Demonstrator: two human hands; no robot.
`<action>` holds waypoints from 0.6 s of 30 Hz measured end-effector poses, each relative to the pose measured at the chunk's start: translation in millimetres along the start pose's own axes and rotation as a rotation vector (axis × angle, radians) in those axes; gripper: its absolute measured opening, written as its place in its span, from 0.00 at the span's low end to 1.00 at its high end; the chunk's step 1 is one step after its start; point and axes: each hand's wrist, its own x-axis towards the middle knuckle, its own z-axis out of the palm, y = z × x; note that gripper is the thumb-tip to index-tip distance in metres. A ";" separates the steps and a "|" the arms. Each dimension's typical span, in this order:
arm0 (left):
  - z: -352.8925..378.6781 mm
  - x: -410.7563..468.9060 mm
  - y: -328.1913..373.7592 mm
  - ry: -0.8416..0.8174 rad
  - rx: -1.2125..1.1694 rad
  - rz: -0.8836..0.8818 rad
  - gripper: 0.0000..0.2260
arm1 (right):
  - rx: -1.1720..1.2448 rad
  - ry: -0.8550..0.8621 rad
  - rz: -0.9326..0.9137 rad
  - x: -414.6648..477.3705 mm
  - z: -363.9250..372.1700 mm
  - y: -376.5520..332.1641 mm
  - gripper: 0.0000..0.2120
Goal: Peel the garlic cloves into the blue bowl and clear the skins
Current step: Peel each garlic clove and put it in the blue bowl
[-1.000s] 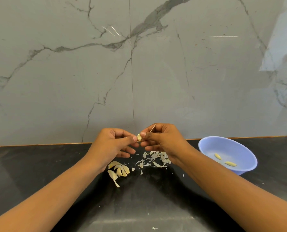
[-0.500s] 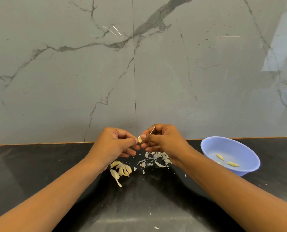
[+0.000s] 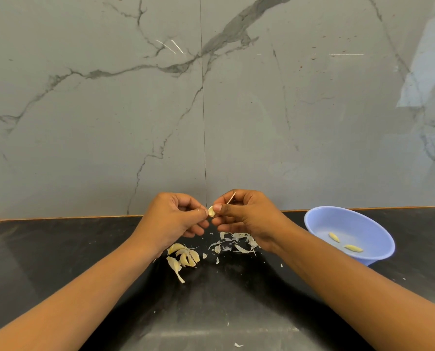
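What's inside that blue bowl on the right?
Two peeled, pale yellow garlic cloves lie apart on the bottom of the round blue plastic bowl. Nothing else shows; its near wall may hide a thin strip of the inside.

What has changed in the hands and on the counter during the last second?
Nothing visibly moved; nothing was taken or let go. The left hand and right hand still pinch the garlic clove between them, a skin strip sticking up from the right hand. The unpeeled cloves, loose skins and blue bowl with two peeled cloves lie as before.
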 end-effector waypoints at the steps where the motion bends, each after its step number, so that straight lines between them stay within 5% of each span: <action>1: 0.3 0.4 -0.2 -0.002 0.001 0.000 0.04 | 0.005 -0.017 0.017 0.1 -0.5 -0.4 0.01; 10: -1.6 3.5 -0.8 0.066 -0.017 0.006 0.04 | -0.083 -0.140 0.090 1.3 -5.1 -3.0 0.02; 18: -6.1 4.2 -2.0 0.009 0.139 0.038 0.01 | -0.046 -0.073 0.044 0.1 -7.4 -5.3 0.04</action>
